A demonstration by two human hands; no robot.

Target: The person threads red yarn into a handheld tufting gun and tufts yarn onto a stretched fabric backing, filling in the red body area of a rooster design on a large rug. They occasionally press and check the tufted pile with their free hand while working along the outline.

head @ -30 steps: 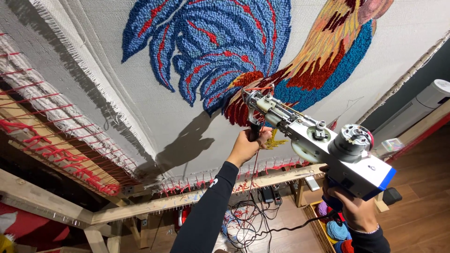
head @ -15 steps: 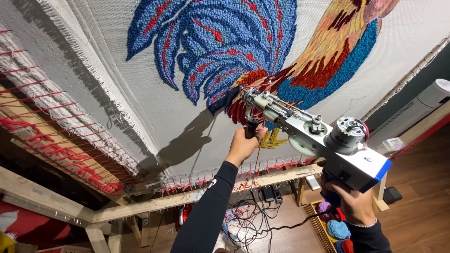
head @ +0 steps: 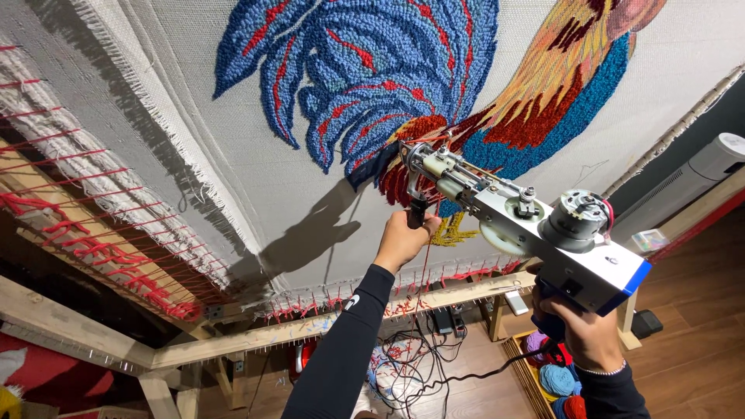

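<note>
While we press the tufting gun (head: 516, 221) nose-first into the stretched cloth (head: 256, 167), left hand (head: 403, 239) grip is wrapped tight round the front handle and right hand (head: 586, 334) grip is clenched on the rear handle under the blue-cornered body. Needle end sits at the dark red patch of the tufted rooster (head: 434, 85). Wooden frame (head: 326, 326) below, yarn balls (head: 555, 376) on the floor.

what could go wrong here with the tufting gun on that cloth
The tufting gun has its tip against the stretched cloth at the edge of the dark red patch, so a tilt might tear the weave or stray into the finished blue tufts.

The left hand grips the front handle close to the moving tip; a slip could catch fingers.

The cable trailing below the right hand could snag.
</note>
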